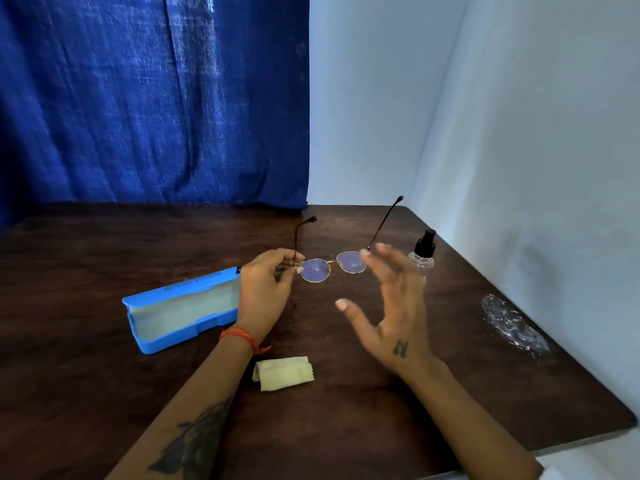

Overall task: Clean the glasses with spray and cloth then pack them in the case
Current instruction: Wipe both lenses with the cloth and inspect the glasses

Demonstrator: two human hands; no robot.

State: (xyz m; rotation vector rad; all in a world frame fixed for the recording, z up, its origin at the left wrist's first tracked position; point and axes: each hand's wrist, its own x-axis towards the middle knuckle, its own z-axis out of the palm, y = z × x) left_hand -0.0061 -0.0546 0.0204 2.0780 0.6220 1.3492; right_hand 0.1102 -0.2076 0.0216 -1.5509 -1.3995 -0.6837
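Note:
Thin gold-rimmed glasses (332, 266) with both temple arms unfolded hang above the dark wooden table (104, 358). My left hand (266, 289) pinches them at the left hinge. My right hand (391, 306) is spread open just right of the right lens, fingers apart, holding nothing. Behind it stands a small clear spray bottle (423, 254) with a black pump top. A folded pale yellow cloth (284, 373) lies on the table between my forearms. The blue glasses case (180, 308) lies open to the left, its pale lining showing, partly behind my left hand.
A blue curtain (156, 98) hangs behind the table and white walls (519, 133) close the back right corner. A whitish worn patch (514, 323) marks the tabletop near its right edge.

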